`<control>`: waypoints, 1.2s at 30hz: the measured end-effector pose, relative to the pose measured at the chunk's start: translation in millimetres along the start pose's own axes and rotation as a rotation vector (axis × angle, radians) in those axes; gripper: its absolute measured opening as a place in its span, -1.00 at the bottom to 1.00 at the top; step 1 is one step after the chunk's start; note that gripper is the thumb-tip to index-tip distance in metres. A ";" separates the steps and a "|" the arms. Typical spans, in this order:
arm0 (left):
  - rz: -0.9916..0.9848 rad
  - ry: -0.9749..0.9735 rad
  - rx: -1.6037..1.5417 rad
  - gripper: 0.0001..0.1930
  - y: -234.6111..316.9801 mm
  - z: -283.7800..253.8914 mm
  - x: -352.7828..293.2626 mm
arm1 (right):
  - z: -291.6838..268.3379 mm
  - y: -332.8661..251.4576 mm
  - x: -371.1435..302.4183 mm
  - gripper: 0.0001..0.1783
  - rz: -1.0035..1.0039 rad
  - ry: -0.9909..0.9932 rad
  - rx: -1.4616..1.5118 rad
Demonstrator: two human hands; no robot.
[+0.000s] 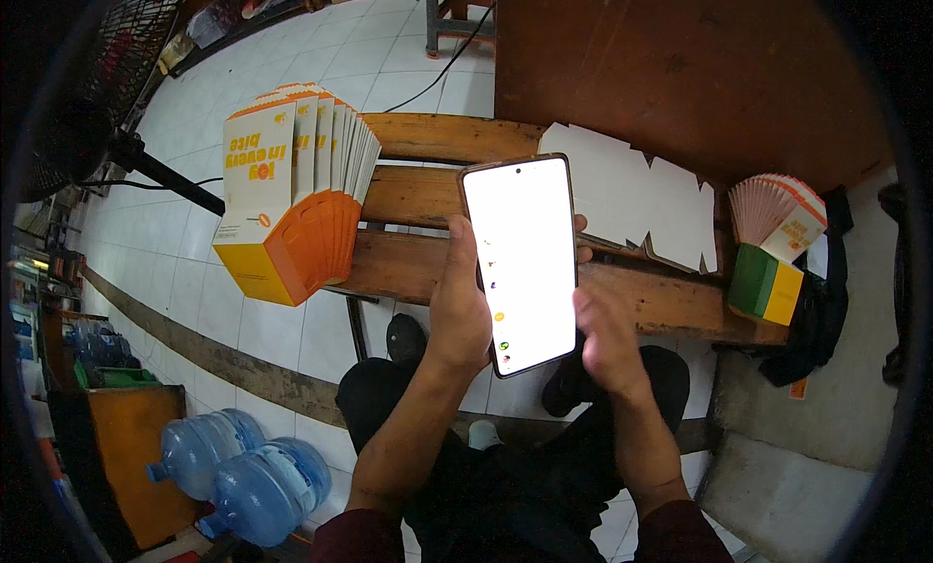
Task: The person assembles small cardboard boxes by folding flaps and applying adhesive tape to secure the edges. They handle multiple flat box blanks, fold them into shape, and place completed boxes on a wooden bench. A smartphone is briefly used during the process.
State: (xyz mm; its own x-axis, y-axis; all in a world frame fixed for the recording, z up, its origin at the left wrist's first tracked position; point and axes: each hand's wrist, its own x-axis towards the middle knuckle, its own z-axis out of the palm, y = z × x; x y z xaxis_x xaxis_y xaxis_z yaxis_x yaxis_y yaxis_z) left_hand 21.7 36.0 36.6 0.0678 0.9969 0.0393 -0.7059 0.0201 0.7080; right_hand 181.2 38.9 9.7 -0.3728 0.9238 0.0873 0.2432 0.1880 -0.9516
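Observation:
My left hand (460,306) grips a smartphone (525,262) in a dark case, held upright over my lap. Its thumb lies along the phone's left edge, and fingertips show past the right edge. The screen glows almost pure white, with a column of small coloured icons low on its left side. Close to the phone's lower right edge is my right hand (610,341), smeared by motion. How its fingers are set does not show. Behind the phone, a stack of white die-cut card sheets (632,189) lies on a slatted wooden bench (408,262).
Fanned orange, white and yellow folded cartons (258,174) stand at the bench's left end. A smaller carton bundle (768,281) with green sides sits at its right end. Large blue water bottles (267,490) lie at lower left. A black fan (87,97) stands at far left.

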 end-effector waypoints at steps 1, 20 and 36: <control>0.009 -0.002 0.037 -0.20 0.6 -0.5 1.0 | 2.7 -4.5 -1.3 -0.51 0.044 -0.069 0.038; 0.208 0.255 0.588 -0.55 5.1 -1.9 -12.7 | 9.9 -15.3 -1.7 -0.39 0.215 -0.132 0.401; 0.205 0.192 0.504 -0.58 7.2 -10.6 -7.3 | 12.6 -21.2 -2.2 -0.26 0.001 -0.169 0.401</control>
State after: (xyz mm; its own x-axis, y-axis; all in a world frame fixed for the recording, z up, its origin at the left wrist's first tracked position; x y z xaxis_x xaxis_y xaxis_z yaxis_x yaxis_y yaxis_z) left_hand 8.6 29.7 33.9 -0.1974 0.9735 0.1152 -0.2651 -0.1662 0.9498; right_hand 165.6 28.7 26.0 -0.5221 0.8501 0.0687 -0.1115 0.0119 -0.9937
